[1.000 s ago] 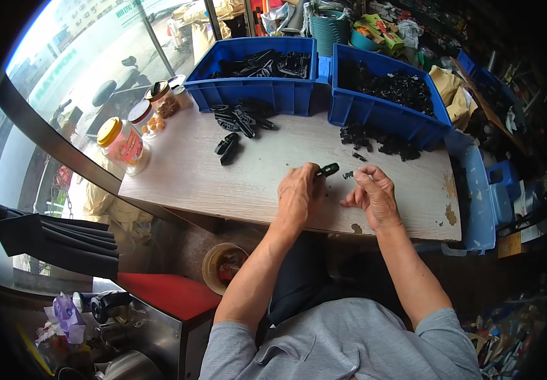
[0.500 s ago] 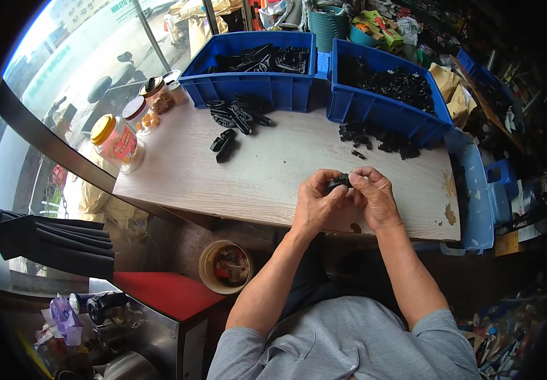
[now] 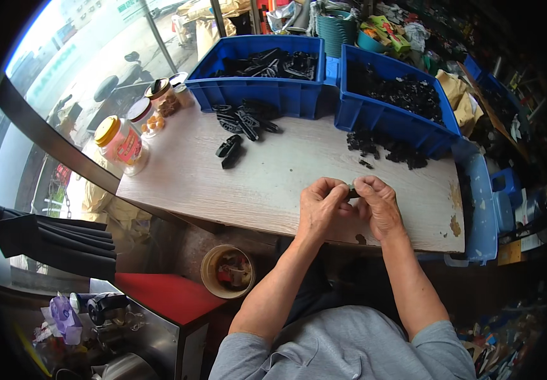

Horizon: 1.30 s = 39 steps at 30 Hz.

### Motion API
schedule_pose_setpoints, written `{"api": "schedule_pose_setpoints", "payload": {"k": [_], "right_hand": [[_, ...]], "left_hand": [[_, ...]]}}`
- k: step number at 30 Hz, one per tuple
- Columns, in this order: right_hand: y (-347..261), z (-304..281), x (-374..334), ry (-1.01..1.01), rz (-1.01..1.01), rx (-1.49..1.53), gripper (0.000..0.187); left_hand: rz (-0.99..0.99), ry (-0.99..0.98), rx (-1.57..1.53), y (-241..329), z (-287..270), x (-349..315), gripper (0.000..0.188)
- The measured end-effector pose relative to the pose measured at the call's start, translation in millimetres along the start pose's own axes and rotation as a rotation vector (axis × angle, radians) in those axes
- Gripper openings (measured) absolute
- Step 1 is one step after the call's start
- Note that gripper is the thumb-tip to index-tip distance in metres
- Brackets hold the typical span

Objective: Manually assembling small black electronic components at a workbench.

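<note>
Above the near edge of the wooden table, my two hands meet around a small black plastic part. My left hand pinches it from the left, thumb against forefinger. From the right, my right hand closes thumb and fingertips on the same part. Most of it is covered by my fingers, so its full shape cannot be made out. Beyond my hands lies one tiny black piece, with a pile of small black pieces behind it. Longer black plastic parts lie to the left, a couple of them nearer me.
Two blue bins stand at the back: the left bin holds long black parts, the right bin small ones. Lidded jars line the left edge beside the window. A bucket sits on the floor; a light-blue tub stands right.
The whole view has shifted slightly. Both hands keep hold of the black part; my fingers have changed position around it, and less of it shows now.
</note>
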State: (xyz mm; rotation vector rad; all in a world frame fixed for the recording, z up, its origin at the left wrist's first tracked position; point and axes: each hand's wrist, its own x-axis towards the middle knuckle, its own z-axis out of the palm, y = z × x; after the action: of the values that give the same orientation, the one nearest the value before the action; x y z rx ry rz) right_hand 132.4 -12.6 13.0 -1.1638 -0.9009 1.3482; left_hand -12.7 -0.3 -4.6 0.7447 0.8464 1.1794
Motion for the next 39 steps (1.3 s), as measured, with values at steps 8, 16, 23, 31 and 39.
{"api": "schedule_pose_setpoints", "payload": {"k": [8,16,23,31,39], "right_hand": [[1,-7,4,-0.061,0.046,-0.148,0.028],[3,2,2,0.028,-0.058,-0.024,0.021],[15,-7,3,-0.016,-0.105,0.079,0.013],[17,-9,4,0.004,-0.081,0.130,0.013],[19,-11,6,-0.022,-0.104,0.080,0.014]], "left_hand": [[-0.020,0.021,-0.027,6,-2,-3,0.014],[-0.008,-0.151,-0.043,-1,-13,-2,0.022],[0.046,-0.178,0.060,-3,-13,3,0.024],[0.024,-0.211,0.120,0,-11,7,0.020],[0.013,-0.209,0.137,4,-12,7,0.021]]}}
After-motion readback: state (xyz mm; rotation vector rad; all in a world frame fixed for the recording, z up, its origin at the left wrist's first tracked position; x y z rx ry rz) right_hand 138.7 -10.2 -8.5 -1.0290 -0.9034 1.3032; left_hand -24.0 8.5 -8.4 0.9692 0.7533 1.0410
